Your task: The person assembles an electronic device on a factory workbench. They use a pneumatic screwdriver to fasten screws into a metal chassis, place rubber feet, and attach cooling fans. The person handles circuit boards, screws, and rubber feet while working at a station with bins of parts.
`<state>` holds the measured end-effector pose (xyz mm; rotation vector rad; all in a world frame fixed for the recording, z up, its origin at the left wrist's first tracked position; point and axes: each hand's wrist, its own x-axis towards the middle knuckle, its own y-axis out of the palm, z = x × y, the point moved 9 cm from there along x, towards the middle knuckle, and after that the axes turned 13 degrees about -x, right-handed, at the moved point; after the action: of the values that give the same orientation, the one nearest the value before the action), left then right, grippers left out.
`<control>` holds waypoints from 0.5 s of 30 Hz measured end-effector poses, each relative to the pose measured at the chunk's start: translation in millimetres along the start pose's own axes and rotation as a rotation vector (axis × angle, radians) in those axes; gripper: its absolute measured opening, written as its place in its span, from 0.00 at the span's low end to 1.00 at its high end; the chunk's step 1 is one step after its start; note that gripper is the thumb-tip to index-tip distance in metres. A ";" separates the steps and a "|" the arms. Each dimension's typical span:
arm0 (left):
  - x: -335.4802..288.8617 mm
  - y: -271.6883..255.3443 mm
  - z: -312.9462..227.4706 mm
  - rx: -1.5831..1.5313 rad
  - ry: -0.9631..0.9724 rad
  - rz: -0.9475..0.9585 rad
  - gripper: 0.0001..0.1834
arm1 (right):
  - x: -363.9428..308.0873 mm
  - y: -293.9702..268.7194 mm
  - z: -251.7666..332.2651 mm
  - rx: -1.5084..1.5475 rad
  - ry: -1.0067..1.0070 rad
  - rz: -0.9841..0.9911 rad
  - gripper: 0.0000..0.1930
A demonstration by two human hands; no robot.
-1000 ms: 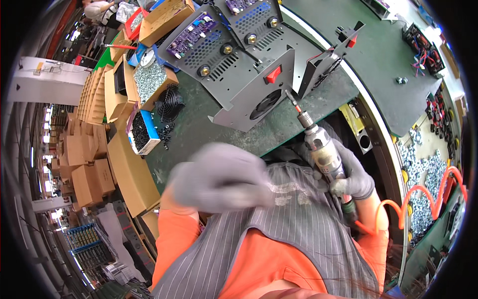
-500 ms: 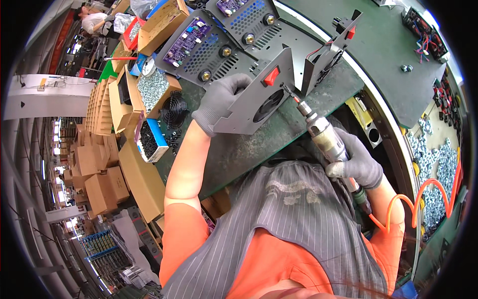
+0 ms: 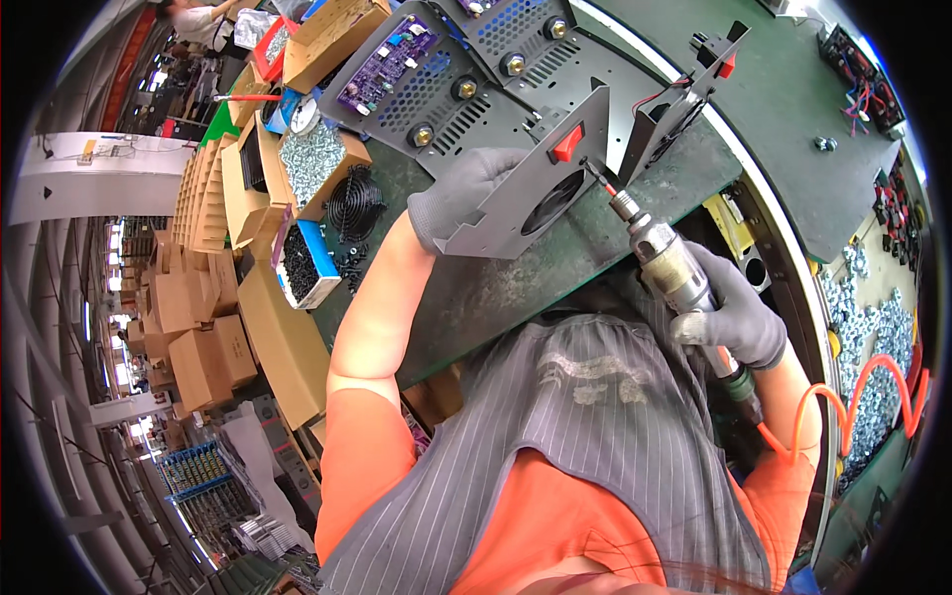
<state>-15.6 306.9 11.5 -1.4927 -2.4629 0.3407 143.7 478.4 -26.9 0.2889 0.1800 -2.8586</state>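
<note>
My left hand (image 3: pixel 461 198), in a grey glove, is closed on a grey metal panel (image 3: pixel 506 223) that stands tilted over the bench. The panel carries a red rocker switch (image 3: pixel 568 144) and a black fan (image 3: pixel 551 203). In my gloved right hand (image 3: pixel 739 312) is a pneumatic screwdriver (image 3: pixel 666 263), its bit tip at the panel's face beside the fan. Whether a screw sits on the tip is too small to tell. Behind, a second panel (image 3: pixel 654 124) with a red switch stands upright. Perforated grey plates (image 3: pixel 451 124) with a purple circuit board (image 3: pixel 389 67) lie farther back.
A box of silvery screws (image 3: pixel 311 164), a box of black screws (image 3: pixel 298 260) and black fan grilles (image 3: pixel 355 203) stand left on the green bench (image 3: pixel 446 317). An orange coiled hose (image 3: pixel 855 392) runs right. Many metal fasteners (image 3: pixel 873 347) lie at the right. Another person (image 3: pixel 193 22) is far left.
The panel, both hands and the screwdriver appear slightly farther right in the view, as does most of the bench. The bit stays at the panel's face.
</note>
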 end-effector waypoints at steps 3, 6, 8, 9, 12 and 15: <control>1.7 -0.5 4.5 -0.114 -0.069 0.047 0.24 | -1.2 0.5 0.9 0.060 0.051 0.038 0.45; 2.4 -0.9 5.4 -0.091 -0.112 0.078 0.25 | 0.5 -2.7 4.7 0.001 0.071 0.031 0.46; 3.6 -0.8 4.0 -0.076 -0.108 0.091 0.26 | 0.8 -3.5 8.1 0.042 0.072 0.010 0.46; 4.1 -0.4 3.2 -0.095 -0.105 0.095 0.26 | 0.4 -4.8 10.2 0.052 0.069 -0.004 0.46; 3.6 0.2 7.6 -0.218 -0.164 0.090 0.27 | -4.3 -1.5 6.1 0.128 0.173 0.046 0.47; -0.2 -2.8 20.7 -0.368 -0.298 0.035 0.27 | -4.8 -0.7 6.4 0.157 0.174 0.076 0.46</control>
<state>-24.6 303.9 -7.1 -1.7363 -2.8584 0.1259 146.9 479.3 -19.6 0.5645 -0.0230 -2.7749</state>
